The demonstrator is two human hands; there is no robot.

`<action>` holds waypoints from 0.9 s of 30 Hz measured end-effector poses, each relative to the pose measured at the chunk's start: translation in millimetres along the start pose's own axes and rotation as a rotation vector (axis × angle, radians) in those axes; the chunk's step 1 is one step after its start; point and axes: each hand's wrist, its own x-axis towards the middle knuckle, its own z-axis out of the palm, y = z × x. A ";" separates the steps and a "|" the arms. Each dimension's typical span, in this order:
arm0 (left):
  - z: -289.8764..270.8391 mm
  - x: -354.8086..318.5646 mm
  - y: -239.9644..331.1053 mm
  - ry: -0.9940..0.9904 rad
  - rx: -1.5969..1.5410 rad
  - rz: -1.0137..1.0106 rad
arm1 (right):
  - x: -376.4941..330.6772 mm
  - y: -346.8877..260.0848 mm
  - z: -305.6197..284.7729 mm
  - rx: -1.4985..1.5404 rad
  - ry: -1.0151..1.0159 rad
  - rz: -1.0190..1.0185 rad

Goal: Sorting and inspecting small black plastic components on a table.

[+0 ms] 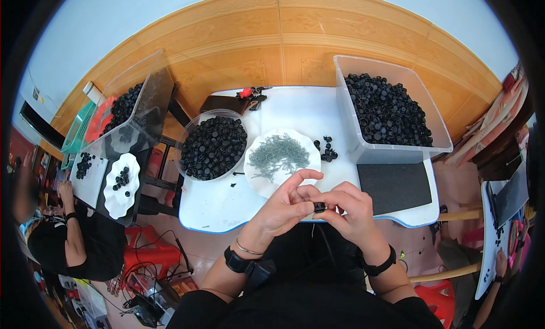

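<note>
A small black plastic part (319, 207) is held between both hands above the near edge of the white table (213, 207). My left hand (284, 210) presses its thumb tip against the part's left side, with the index finger raised and bent. From the right, my right hand (349, 212) pinches the same part between thumb and fingers. Just beyond the hands lies a white plate (261, 184) with a heap of small clear greyish pieces (284, 154). Several loose black parts (328, 154) sit to the right of that plate.
A round tub (214, 147) of black parts stands left, and a large clear bin (392, 110) of them right. A dark mat (394, 187) lies before the bin. Co-workers sit at both sides; a scalloped plate (131, 198) with black parts is on the left. Red stools (150, 252) flank me.
</note>
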 end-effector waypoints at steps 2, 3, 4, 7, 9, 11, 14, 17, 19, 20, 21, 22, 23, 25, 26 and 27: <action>0.6 -0.3 -0.7 0.003 -0.022 -0.008 | 0.3 0.9 1.0 -0.014 -0.002 -0.013; -0.2 -0.6 -1.2 0.028 -0.026 -0.003 | 0.8 1.0 1.7 -0.007 0.000 -0.010; -1.3 -1.1 -1.5 0.054 -0.031 0.002 | 1.3 1.2 2.4 0.000 0.001 -0.007; -5.7 -2.1 0.7 0.000 0.002 0.020 | 1.6 3.1 5.1 0.017 0.011 -0.002; -7.0 -2.5 1.6 -0.011 0.004 0.033 | 1.5 3.4 5.7 0.018 0.014 -0.014; -6.2 -2.5 3.4 -0.020 0.007 0.045 | 1.6 2.8 6.0 0.022 0.018 -0.025; -4.1 -1.9 6.0 -0.032 0.036 0.052 | 2.0 0.3 6.4 -0.032 0.020 -0.052; -10.8 -2.6 4.9 -0.076 -0.017 0.023 | 1.8 -1.2 8.2 -0.070 0.037 -0.074; -12.3 -3.0 4.0 -0.096 -0.050 0.010 | 1.4 -1.7 8.9 -0.090 0.031 -0.080; -12.6 -2.9 4.0 -0.096 -0.050 0.009 | 1.0 -1.6 9.3 -0.091 0.032 -0.079; -13.0 -2.9 4.1 -0.106 -0.052 0.003 | 0.5 -1.4 9.9 -0.092 0.034 -0.081; -13.3 -2.7 4.0 -0.116 -0.053 -0.003 | 0.2 -1.1 10.2 -0.093 0.036 -0.084; -13.2 -2.3 3.9 -0.116 -0.053 -0.004 | 0.2 -1.7 9.6 -0.094 0.037 -0.083; -13.6 -1.6 3.4 -0.136 -0.051 -0.021 | 0.6 -3.4 8.0 -0.099 0.021 -0.094; -14.3 -1.4 3.3 -0.136 -0.051 -0.022 | 0.9 -4.1 7.5 -0.098 0.022 -0.093; -15.1 -1.4 3.6 -0.145 -0.038 -0.037 | 1.6 -5.3 6.8 -0.078 0.001 -0.088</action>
